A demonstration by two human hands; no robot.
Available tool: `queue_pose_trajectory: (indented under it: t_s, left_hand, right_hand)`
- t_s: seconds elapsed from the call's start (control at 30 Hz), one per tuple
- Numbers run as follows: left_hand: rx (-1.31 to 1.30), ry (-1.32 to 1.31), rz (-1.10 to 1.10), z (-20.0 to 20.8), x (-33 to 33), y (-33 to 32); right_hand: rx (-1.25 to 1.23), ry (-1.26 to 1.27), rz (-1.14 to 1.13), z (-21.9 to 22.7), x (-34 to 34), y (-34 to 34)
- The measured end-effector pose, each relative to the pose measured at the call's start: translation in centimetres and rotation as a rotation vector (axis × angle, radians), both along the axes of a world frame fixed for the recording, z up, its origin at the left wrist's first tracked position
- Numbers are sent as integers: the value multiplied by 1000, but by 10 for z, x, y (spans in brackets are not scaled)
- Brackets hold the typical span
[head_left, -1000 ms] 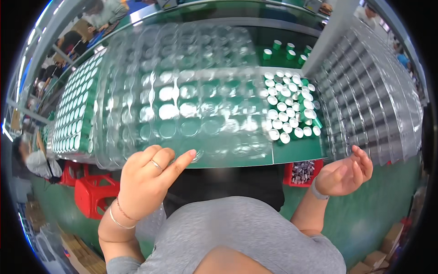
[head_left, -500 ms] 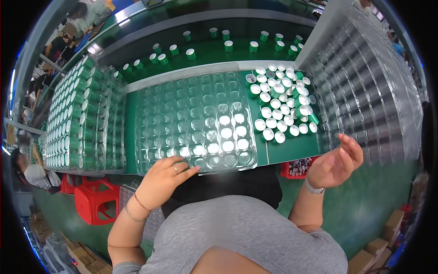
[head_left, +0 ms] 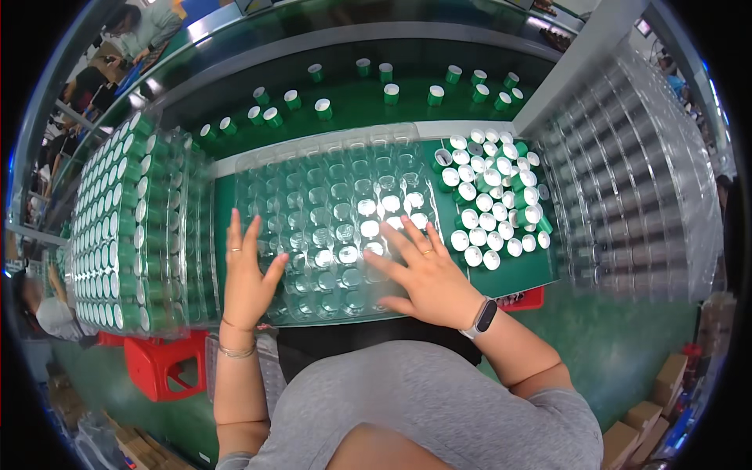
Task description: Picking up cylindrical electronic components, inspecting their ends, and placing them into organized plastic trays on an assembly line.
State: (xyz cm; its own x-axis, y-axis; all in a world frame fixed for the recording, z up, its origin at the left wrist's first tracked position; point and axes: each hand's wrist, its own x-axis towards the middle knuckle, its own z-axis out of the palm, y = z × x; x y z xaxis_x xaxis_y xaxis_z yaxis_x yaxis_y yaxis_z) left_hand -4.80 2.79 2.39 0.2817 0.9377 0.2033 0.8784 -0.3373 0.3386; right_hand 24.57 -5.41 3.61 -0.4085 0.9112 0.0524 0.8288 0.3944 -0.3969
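Note:
A clear plastic tray [head_left: 317,192] with rows of round pockets lies on the green work surface in front of me. My left hand [head_left: 249,274] is at the tray's left edge, fingers spread and pointing away from me. Over the tray's right front part is my right hand [head_left: 427,278], its fingers apart and slightly blurred; whether it touches the plastic I cannot tell. Neither hand holds anything. To the right of the tray stands a crowd of small green cylinders with white tops [head_left: 486,207], a few of them tipped over.
At the left rises a stack of filled trays [head_left: 117,211] with green cylinders. Empty clear trays [head_left: 627,180] stand stacked at the right. Beyond a pale ledge, several cylinders [head_left: 323,110] sit on a green belt. A red stool [head_left: 160,364] is at the lower left, a red bin [head_left: 525,300] below the surface.
My right hand has come left from beside the surface to over the tray. My left hand has moved from the front edge to the tray's left side, its fingers spreading.

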Motion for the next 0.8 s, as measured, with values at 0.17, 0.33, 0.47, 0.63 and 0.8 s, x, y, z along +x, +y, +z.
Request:
queue_pose_trajectory:
  t_s: [0.17, 0.33, 0.47, 0.63, 0.8]
  left_hand:
    - [-40, -2, 30, -9, 6, 11]
    - [-10, 17, 85, -11, 8, 10]
    - [-36, 1, 95, -5, 10, 12]
    - [-67, -1, 118, -3, 6, 14]
    - [-31, -33, 103, 1, 10, 13]
  right_hand:
    - [-1, -29, -29, 15, -4, 14]
    - [300, 254, -265, 40, 9, 137]
    - [-2, 123, -628, 16, 30, 272]
    - [-98, -58, -706, -28, 26, 345]
    - [-37, -26, -618, -52, 46, 375]
